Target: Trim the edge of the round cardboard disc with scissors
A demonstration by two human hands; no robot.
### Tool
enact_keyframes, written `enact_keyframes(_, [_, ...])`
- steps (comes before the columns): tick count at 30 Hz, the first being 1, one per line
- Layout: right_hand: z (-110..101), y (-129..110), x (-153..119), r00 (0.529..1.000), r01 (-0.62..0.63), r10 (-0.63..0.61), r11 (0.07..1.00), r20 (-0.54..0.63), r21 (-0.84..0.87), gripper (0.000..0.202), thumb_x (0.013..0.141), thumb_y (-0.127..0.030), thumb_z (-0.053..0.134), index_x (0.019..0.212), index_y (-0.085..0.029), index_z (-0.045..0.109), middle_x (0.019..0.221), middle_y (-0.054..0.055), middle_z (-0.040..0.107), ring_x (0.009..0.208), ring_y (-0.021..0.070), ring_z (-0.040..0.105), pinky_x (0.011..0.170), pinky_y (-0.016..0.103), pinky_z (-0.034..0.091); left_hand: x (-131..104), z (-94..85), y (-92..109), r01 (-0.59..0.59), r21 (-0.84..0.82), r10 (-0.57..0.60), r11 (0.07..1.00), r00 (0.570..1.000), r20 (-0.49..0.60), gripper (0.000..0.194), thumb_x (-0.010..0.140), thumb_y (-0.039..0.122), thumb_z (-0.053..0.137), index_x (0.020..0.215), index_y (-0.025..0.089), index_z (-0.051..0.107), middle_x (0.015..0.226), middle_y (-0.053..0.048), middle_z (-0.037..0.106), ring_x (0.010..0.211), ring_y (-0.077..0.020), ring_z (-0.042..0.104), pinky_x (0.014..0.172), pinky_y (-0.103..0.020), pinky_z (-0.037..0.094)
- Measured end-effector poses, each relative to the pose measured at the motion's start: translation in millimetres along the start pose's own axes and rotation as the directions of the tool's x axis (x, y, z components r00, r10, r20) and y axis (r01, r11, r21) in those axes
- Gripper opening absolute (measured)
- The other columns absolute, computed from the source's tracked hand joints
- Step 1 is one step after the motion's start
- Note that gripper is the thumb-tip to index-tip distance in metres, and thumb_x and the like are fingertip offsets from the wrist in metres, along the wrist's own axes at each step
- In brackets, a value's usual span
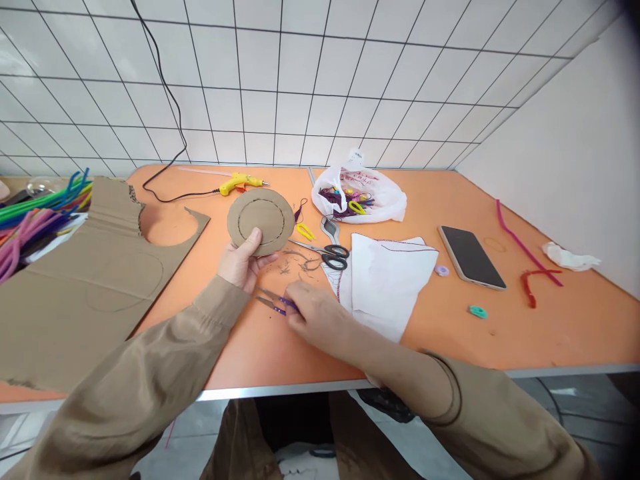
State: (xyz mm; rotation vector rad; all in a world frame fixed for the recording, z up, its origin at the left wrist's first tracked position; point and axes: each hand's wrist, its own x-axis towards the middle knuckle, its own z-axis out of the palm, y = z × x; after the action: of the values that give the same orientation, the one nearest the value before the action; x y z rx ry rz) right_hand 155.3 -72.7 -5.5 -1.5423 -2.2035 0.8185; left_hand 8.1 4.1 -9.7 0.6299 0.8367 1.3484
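My left hand (241, 265) grips a round cardboard disc (260, 219) by its lower edge, thumb on the face. A smaller circle is drawn or cut inside the disc's rim. My right hand (317, 317) is closed around small purple-handled scissors (274, 303), their blades spread and pointing left, just above the table and apart from the disc. Bits of cardboard scrap (300, 260) lie between the hands. Black-handled scissors (334, 257) rest beyond my right hand, beside a folded white cloth (393, 273) with dark red stitching along its edge.
A large cardboard sheet (65, 293) with a round cutout lies left, near colourful pipe cleaners (40, 220). At the back are a yellow glue gun (243, 183) with its cord and a white plastic bag (385, 200) of craft items. A phone (473, 257) lies right.
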Motion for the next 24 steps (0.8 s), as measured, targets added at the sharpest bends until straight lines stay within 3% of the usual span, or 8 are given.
enact_keyframes(2, [-7.9,0.6,-0.3,0.992,-0.120,0.100,0.920,0.071,0.374,0.013,0.086,-0.019,0.048,0.074,-0.020,0.045,0.063,-0.001,0.057,0.051,0.0128,0.053,0.048,0.024,0.037,2.1,-2.4,0.8,-0.022,0.016,0.022,1.000,1.000,0.001,0.029,0.068,0.028,0.083,0.092,0.018,0.069,0.084,-0.004,0.076,0.073,-0.0173,0.072,0.055,-0.023,0.059])
enact_keyframes(5, [-18.6,3.1,-1.1,0.961,-0.275,0.150,0.537,0.231,0.798,0.009,0.085,-0.030,0.050,0.083,-0.022,0.047,0.060,-0.006,0.056,0.034,0.0071,0.037,0.035,0.019,0.023,3.9,-4.4,1.2,-0.043,0.011,0.043,0.999,0.999,0.015,0.028,0.068,0.029,0.084,0.090,0.019,0.070,0.082,-0.003,0.076,0.072,-0.0177,0.072,0.054,-0.022,0.058])
enact_keyframes(8, [-24.9,8.0,-2.1,0.968,-0.240,0.128,0.215,0.216,0.947,0.022,0.085,-0.040,0.056,0.084,-0.018,0.055,0.057,-0.006,0.052,0.037,0.0043,0.028,0.037,0.017,0.018,3.4,-4.5,0.8,-0.041,0.010,0.040,0.999,0.998,0.044,0.029,0.065,0.030,0.086,0.087,0.019,0.071,0.081,-0.003,0.077,0.071,-0.0188,0.072,0.054,-0.024,0.059])
enact_keyframes(10, [-26.2,11.6,-2.5,0.968,-0.235,0.108,0.071,0.227,0.969,0.034,0.085,-0.049,0.058,0.082,-0.015,0.059,0.055,-0.006,0.046,0.040,0.0038,0.025,0.039,0.017,0.017,2.2,-4.1,0.5,-0.038,0.021,0.037,0.999,0.997,0.066,0.032,0.063,0.030,0.087,0.088,0.018,0.071,0.083,-0.004,0.077,0.072,-0.0199,0.073,0.054,-0.024,0.059])
enact_keyframes(13, [-26.8,14.2,-2.5,0.943,-0.324,0.061,-0.045,0.326,0.945,0.043,0.088,-0.056,0.055,0.081,-0.014,0.063,0.055,-0.007,0.038,0.040,0.0032,0.018,0.038,0.016,0.014,0.3,-4.2,0.3,-0.050,0.045,0.045,0.998,0.994,0.101,0.035,0.062,0.031,0.088,0.090,0.018,0.072,0.086,-0.004,0.078,0.074,-0.0202,0.073,0.054,-0.024,0.060])
enact_keyframes(18, [-29.3,12.5,-1.5,0.861,-0.504,-0.032,-0.185,0.507,0.844,0.056,0.098,-0.060,0.032,0.076,-0.016,0.060,0.052,-0.009,0.031,0.038,0.0035,0.008,0.036,0.015,0.011,-2.7,-4.0,0.6,-0.076,0.085,0.061,0.993,0.984,0.170,0.038,0.062,0.035,0.087,0.092,0.017,0.073,0.094,-0.007,0.078,0.085,-0.0241,0.074,0.063,-0.028,0.063])
enact_keyframes(21, [-30.6,12.1,-0.9,0.826,-0.559,-0.068,-0.222,0.560,0.799,0.061,0.100,-0.059,0.022,0.075,-0.016,0.057,0.050,-0.010,0.029,0.038,0.0040,0.007,0.035,0.015,0.011,-5.1,-2.6,0.2,-0.081,0.101,0.059,0.992,0.978,0.202,0.036,0.065,0.036,0.086,0.094,0.018,0.073,0.096,-0.008,0.077,0.094,-0.0275,0.073,0.070,-0.033,0.064])
enact_keyframes(24, [-30.3,13.0,-0.7,0.826,-0.559,-0.065,-0.230,0.560,0.797,0.059,0.100,-0.059,0.022,0.076,-0.017,0.056,0.051,-0.010,0.028,0.038,0.0043,0.007,0.036,0.015,0.012,-7.0,-0.8,-0.3,-0.087,0.106,0.063,0.991,0.977,0.206,0.033,0.067,0.034,0.085,0.093,0.019,0.073,0.095,-0.008,0.077,0.099,-0.0296,0.071,0.073,-0.035,0.064])
